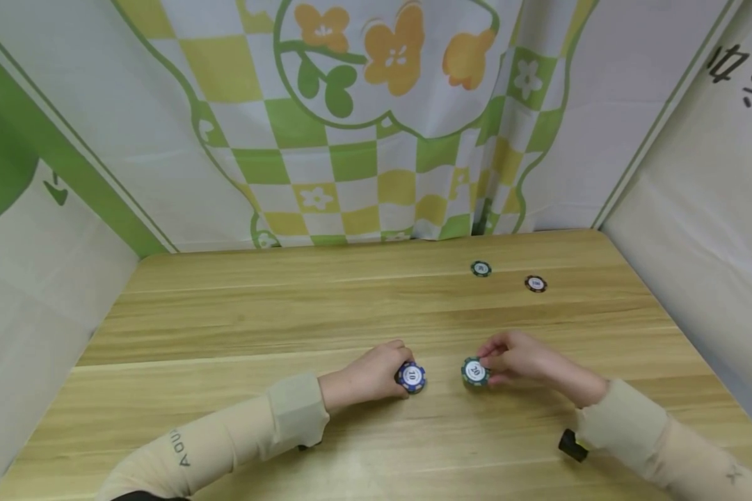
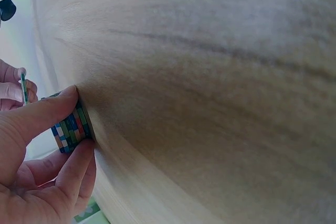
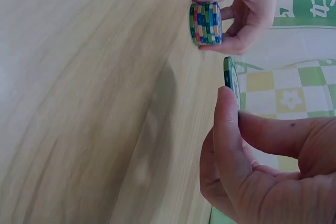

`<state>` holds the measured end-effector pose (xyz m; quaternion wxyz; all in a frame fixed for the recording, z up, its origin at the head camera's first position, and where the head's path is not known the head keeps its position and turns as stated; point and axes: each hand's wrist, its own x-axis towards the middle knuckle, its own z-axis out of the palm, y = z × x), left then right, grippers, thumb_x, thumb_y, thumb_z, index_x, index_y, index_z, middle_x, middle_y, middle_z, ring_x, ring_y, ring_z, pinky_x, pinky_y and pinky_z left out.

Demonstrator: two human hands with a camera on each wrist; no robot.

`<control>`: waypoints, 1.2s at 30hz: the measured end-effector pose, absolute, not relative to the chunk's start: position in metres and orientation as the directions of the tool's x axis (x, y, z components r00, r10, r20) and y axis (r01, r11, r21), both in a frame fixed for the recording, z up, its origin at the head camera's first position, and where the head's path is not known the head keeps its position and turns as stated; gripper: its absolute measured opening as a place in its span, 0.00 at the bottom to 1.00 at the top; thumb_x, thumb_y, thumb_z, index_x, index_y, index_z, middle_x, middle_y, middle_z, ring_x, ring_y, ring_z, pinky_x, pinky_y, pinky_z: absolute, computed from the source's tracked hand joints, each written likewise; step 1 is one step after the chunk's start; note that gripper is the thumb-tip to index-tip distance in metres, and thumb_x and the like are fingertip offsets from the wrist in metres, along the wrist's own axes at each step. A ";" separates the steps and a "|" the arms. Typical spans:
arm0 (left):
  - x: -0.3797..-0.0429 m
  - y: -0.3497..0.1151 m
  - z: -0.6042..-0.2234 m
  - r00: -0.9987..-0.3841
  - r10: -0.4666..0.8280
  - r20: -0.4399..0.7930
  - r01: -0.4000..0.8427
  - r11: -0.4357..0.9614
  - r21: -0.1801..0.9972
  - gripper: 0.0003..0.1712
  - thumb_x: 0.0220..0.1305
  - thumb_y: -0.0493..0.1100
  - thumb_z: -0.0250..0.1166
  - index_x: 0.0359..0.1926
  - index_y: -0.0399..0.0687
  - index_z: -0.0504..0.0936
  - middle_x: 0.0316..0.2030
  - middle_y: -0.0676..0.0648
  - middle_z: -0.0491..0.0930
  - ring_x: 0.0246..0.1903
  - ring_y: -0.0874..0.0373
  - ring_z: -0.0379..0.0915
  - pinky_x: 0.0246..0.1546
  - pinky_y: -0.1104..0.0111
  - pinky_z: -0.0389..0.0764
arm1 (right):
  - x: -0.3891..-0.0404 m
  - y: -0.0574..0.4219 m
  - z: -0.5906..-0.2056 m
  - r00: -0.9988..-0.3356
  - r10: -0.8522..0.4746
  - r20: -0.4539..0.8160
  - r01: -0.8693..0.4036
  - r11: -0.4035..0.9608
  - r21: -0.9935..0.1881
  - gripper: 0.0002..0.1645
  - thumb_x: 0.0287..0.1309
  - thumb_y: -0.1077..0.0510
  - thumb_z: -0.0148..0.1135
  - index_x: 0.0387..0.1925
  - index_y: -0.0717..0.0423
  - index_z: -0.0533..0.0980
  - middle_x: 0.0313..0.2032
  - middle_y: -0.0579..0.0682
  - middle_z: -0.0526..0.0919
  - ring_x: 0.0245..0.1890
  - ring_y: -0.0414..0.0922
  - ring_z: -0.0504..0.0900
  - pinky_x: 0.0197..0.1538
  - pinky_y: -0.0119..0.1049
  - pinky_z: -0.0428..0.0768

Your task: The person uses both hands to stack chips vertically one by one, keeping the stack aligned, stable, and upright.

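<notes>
A stack of poker chips (image 1: 412, 376), topped by a blue chip marked 10, stands on the wooden table. My left hand (image 1: 376, 374) grips this stack between thumb and fingers. Its coloured edges, blue, green and red among them, show in the left wrist view (image 2: 71, 128) and the right wrist view (image 3: 206, 23). To the right of the stack, my right hand (image 1: 526, 360) pinches a single green poker chip (image 1: 474, 371) marked 20 by its edge. In the right wrist view that chip (image 3: 230, 80) is held above the tabletop, apart from the stack.
Farther back on the table (image 1: 225, 306) lie a green chip (image 1: 481, 268) and, to its right, a dark reddish chip (image 1: 536, 283). A patterned curtain (image 1: 376, 160) hangs along the back edge, with white cloth at both sides. A small black object (image 1: 572, 445) shows beside the right sleeve.
</notes>
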<state>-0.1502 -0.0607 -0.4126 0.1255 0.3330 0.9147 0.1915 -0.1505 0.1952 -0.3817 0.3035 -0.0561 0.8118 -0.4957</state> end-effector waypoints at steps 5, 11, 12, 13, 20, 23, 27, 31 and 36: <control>-0.150 -0.061 -0.411 -0.748 0.654 -0.111 0.556 0.709 0.433 0.22 0.42 0.41 0.74 0.40 0.41 0.77 0.36 0.51 0.74 0.36 0.62 0.71 0.40 0.74 0.74 | -0.153 0.186 -0.381 -0.801 -0.409 -0.437 0.225 0.470 -0.853 0.13 0.58 0.68 0.54 0.43 0.74 0.70 0.32 0.55 0.74 0.27 0.41 0.77 0.32 0.33 0.80; -0.150 -0.060 -0.411 -0.751 0.650 -0.118 0.550 0.714 0.432 0.22 0.42 0.41 0.74 0.39 0.40 0.77 0.36 0.51 0.74 0.36 0.62 0.71 0.41 0.74 0.74 | -0.155 0.175 -0.379 -0.786 -0.438 -0.436 0.228 0.450 -0.864 0.13 0.58 0.68 0.54 0.43 0.74 0.70 0.32 0.54 0.74 0.27 0.41 0.77 0.32 0.34 0.80; -0.150 -0.060 -0.410 -0.751 0.650 -0.115 0.551 0.713 0.435 0.21 0.41 0.40 0.73 0.39 0.40 0.77 0.35 0.51 0.74 0.36 0.62 0.71 0.41 0.74 0.74 | -0.156 0.173 -0.379 -0.785 -0.443 -0.433 0.227 0.445 -0.866 0.13 0.58 0.68 0.54 0.43 0.74 0.70 0.32 0.54 0.74 0.27 0.41 0.77 0.33 0.34 0.80; -0.150 -0.060 -0.410 -0.750 0.652 -0.109 0.552 0.708 0.439 0.21 0.41 0.40 0.73 0.38 0.40 0.77 0.35 0.51 0.74 0.36 0.62 0.71 0.41 0.74 0.74 | -0.156 0.171 -0.380 -0.785 -0.447 -0.429 0.223 0.442 -0.869 0.13 0.58 0.68 0.54 0.43 0.74 0.70 0.32 0.54 0.74 0.27 0.41 0.77 0.33 0.34 0.80; -0.151 -0.063 -0.416 -0.730 0.680 -0.058 0.588 0.670 0.453 0.21 0.39 0.40 0.74 0.36 0.40 0.77 0.33 0.50 0.73 0.33 0.61 0.70 0.37 0.73 0.74 | -0.157 0.156 -0.385 -0.789 -0.449 -0.418 0.250 0.388 -0.887 0.14 0.57 0.69 0.54 0.43 0.76 0.70 0.32 0.56 0.75 0.27 0.41 0.78 0.37 0.37 0.81; -0.152 -0.062 -0.417 -0.734 0.675 -0.069 0.579 0.676 0.457 0.21 0.39 0.41 0.74 0.37 0.40 0.77 0.33 0.51 0.73 0.33 0.62 0.70 0.37 0.74 0.74 | -0.158 0.151 -0.387 -0.792 -0.449 -0.413 0.258 0.366 -0.894 0.14 0.57 0.70 0.53 0.43 0.78 0.69 0.33 0.57 0.75 0.28 0.41 0.78 0.37 0.36 0.81; -0.150 -0.061 -0.410 -0.744 0.663 -0.083 0.564 0.689 0.455 0.21 0.39 0.40 0.74 0.36 0.39 0.77 0.33 0.50 0.73 0.33 0.61 0.70 0.37 0.74 0.74 | -0.158 0.145 -0.389 -0.791 -0.448 -0.418 0.275 0.350 -0.895 0.13 0.57 0.70 0.52 0.43 0.78 0.69 0.33 0.58 0.75 0.28 0.41 0.78 0.37 0.35 0.81; -0.149 -0.061 -0.409 -0.739 0.671 -0.066 0.580 0.682 0.445 0.21 0.39 0.40 0.75 0.35 0.40 0.77 0.32 0.50 0.73 0.32 0.62 0.69 0.36 0.75 0.73 | -0.157 0.141 -0.392 -0.784 -0.452 -0.426 0.294 0.334 -0.895 0.13 0.57 0.71 0.52 0.43 0.78 0.69 0.34 0.59 0.74 0.28 0.42 0.78 0.37 0.35 0.81; -0.149 -0.061 -0.410 -0.739 0.671 -0.070 0.578 0.683 0.447 0.21 0.39 0.41 0.75 0.36 0.41 0.77 0.32 0.51 0.73 0.32 0.62 0.69 0.36 0.75 0.73 | -0.157 0.137 -0.399 -0.776 -0.473 -0.416 0.303 0.299 -0.905 0.13 0.57 0.72 0.51 0.43 0.80 0.67 0.34 0.58 0.74 0.28 0.41 0.78 0.37 0.34 0.81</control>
